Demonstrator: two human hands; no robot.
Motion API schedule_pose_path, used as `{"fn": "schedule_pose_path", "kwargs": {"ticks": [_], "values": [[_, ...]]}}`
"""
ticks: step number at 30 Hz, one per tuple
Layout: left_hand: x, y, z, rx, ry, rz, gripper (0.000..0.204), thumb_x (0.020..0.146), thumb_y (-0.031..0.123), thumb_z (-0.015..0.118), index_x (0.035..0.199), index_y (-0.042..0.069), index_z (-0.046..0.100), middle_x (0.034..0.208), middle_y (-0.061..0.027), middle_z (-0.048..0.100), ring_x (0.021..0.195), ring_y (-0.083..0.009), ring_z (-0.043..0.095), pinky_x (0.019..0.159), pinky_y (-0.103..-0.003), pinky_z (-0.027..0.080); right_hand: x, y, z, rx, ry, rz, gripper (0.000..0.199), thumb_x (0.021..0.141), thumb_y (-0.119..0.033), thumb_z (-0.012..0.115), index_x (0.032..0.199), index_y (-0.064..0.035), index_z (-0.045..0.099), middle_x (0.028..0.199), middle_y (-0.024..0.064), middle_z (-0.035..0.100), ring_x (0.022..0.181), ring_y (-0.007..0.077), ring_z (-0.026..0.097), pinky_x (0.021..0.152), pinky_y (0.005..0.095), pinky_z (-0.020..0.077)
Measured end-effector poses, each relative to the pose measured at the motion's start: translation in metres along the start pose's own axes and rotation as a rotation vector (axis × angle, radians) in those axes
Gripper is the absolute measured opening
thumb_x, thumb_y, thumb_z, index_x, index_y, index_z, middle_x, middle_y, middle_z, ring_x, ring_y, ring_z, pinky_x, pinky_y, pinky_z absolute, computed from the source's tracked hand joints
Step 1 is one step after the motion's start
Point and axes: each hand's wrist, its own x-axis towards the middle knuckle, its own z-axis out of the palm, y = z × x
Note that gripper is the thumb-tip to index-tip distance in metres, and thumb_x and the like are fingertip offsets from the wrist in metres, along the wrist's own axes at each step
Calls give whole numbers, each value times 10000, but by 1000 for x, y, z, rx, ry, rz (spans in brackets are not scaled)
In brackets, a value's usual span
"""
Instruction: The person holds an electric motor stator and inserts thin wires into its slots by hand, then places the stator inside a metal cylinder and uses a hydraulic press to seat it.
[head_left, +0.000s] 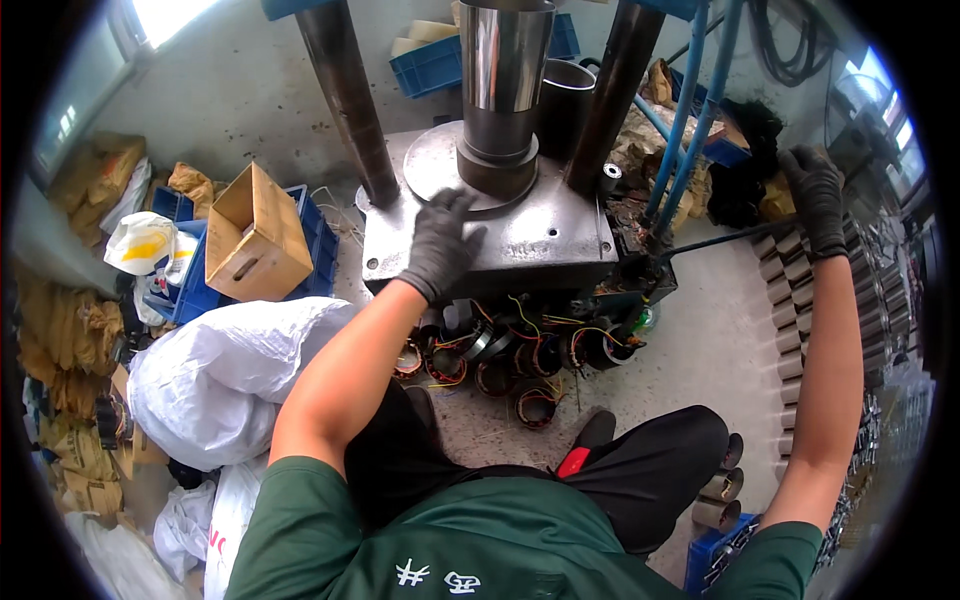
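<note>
My left hand (pixel 443 246), in a dark grey glove, is over the near left part of a press's metal bed (pixel 560 238). Its thumb stands apart from the fingers, and nothing shows in it. Just beyond the fingertips a round plate (pixel 428 165) carries a dark ring (pixel 497 172) with a shiny metal cylinder (pixel 505 60) upright above it. Far out to the right, my gloved right hand (pixel 816 195) has its fingers curled at the outer end of a long dark lever (pixel 725 240). The fingertips' undersides are hidden.
Wound motor stators (pixel 535 403) with coloured wires lie on the floor below the bed. Dark columns (pixel 350 100) flank the cylinder. Blue pipes (pixel 695 130) rise at right, near rows of metal sleeves (pixel 790 340). At left are a cardboard box (pixel 262 240) and a white sack (pixel 225 375).
</note>
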Motion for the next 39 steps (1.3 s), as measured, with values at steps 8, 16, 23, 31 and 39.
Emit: {"fn": "schedule_pose_path", "kwargs": {"ticks": [8,16,23,31,39], "values": [[22,-29,14,324,-206,-216,771,948,548,611,1519,53,459,1596,-192,408,1505,-407,306,1237,-520,222,6,10,1,-128,-63,46,479,965,-457,646,1132,-14,717,1039,193,741,991,329,710,892,405,525],[-2,34,31,250,-383,134,783,924,531,649,1526,80,430,1614,-180,370,1522,-389,295,1238,-587,207,2,5,0,-60,-82,90,440,977,-419,640,1120,-9,713,1033,207,731,987,347,700,888,417,521],[-18,67,30,110,-480,253,764,936,490,649,1524,58,425,1598,-204,388,1513,-401,308,1244,-548,227,-11,10,-6,-98,-46,2,406,978,-395,640,1114,-20,712,999,212,725,963,351,700,877,420,524],[-9,61,33,248,-514,175,863,932,544,637,1559,25,348,1635,-271,283,1542,-417,240,1256,-539,194,-61,4,-14,-29,47,-192,186,957,-184,680,1051,-26,707,911,133,695,824,249,682,742,362,529],[-41,102,29,-88,-825,553,819,869,457,719,1546,106,421,1558,-173,453,1460,-371,395,1218,-504,293,-188,-22,-40,148,-113,-146,161,852,-68,756,991,-18,692,919,162,705,779,300,688,686,374,535]]}}
